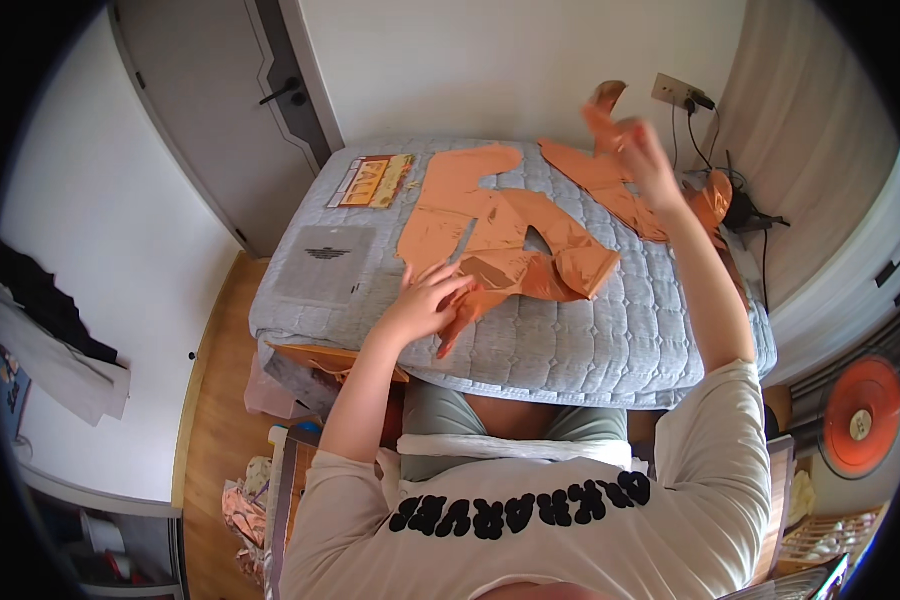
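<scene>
Flat copper-coloured foil shapes, which look like uninflated foil balloons, lie across a grey quilted mattress (310, 215). My left hand (432, 300) rests with fingers stretched out on the near-left edge of the middle foil balloon (545, 225), whose lower end is crumpled. Raised at the far right, my right hand (648, 160) is slightly blurred, its fingers closed on a strip of foil (606, 108) that stands up from the mattress. Below this hand another foil balloon (588, 172) lies flat, with a shiny bent end showing right of my wrist.
A printed yellow and orange packet (370, 182) and a clear plastic bag (322, 264) lie at the mattress's left. Black cables (715, 160) hang from a wall socket (675, 90) at the right. A grey door (205, 80) stands far left; a red round fan (860, 420) is near right.
</scene>
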### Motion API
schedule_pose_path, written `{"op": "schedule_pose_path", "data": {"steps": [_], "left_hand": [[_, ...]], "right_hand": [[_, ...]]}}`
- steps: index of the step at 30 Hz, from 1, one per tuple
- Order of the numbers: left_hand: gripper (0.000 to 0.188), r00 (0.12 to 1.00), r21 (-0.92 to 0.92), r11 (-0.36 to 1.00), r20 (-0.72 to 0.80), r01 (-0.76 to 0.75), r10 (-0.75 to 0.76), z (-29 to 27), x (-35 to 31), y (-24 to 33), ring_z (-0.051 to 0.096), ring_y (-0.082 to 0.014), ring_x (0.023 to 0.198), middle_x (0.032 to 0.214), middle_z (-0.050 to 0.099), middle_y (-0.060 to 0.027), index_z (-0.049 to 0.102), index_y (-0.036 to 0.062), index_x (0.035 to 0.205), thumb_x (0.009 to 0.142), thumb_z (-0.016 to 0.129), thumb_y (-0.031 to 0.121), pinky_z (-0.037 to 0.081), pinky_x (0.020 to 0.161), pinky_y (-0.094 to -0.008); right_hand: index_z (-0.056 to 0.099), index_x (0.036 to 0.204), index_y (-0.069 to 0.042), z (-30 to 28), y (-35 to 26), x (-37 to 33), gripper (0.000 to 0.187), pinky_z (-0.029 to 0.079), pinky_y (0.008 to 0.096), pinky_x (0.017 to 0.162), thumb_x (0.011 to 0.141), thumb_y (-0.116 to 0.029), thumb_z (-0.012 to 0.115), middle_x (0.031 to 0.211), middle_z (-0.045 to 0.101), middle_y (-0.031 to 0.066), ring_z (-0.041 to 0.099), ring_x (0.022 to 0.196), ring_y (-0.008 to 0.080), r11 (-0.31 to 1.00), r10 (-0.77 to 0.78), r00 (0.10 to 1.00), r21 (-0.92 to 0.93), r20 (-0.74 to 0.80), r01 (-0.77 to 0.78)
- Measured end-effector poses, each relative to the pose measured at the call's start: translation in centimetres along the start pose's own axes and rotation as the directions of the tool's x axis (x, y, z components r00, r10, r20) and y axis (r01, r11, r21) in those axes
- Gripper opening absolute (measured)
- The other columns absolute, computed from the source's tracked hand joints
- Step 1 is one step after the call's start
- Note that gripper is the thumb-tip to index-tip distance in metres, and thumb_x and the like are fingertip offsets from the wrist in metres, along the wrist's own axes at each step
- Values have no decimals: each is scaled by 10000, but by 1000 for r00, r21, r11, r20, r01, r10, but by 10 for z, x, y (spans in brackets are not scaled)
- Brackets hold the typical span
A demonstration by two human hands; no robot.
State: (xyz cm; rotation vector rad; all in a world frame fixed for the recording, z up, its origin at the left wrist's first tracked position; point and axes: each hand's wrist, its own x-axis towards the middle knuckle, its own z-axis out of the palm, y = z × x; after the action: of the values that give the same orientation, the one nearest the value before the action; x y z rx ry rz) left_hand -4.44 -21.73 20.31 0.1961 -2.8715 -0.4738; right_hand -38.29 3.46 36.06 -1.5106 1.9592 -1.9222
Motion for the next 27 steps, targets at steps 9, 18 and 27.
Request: {"op": "schedule_pose_path", "data": {"steps": [9, 18, 27], "left_hand": [[703, 946, 61, 955, 171, -289, 275, 19, 92, 67, 323, -342, 1499, 1603, 393, -158, 471, 126, 1507, 972, 572, 571, 244, 1239, -478], [913, 916, -39, 934, 188, -354, 355, 69, 90, 93, 237, -361, 1542, 1641, 300, -204, 233, 66, 1613, 969, 545, 632, 192, 1254, -469], [768, 988, -369, 918, -15, -149, 154, 58, 92, 137, 475, -405, 1361, 1501, 439, -260, 296, 61, 1576, 978, 671, 365, 386, 1144, -455]], "right_hand": [[502, 1232, -61, 30, 29, -134, 207, 469, 380, 972, 1074, -193, 515, 1217, 637, 127, 610, 1136, 226, 896, 334, 817, -427, 471, -120], [482, 1317, -33, 2, 22, -197, 293, 474, 354, 944, 1090, -218, 492, 1135, 640, 92, 614, 1056, 219, 868, 494, 749, -301, 442, -395], [488, 1332, -27, 6, 29, -229, 330, 467, 329, 876, 1087, -247, 502, 1093, 622, 102, 569, 970, 167, 910, 405, 836, -76, 371, -407]]}}
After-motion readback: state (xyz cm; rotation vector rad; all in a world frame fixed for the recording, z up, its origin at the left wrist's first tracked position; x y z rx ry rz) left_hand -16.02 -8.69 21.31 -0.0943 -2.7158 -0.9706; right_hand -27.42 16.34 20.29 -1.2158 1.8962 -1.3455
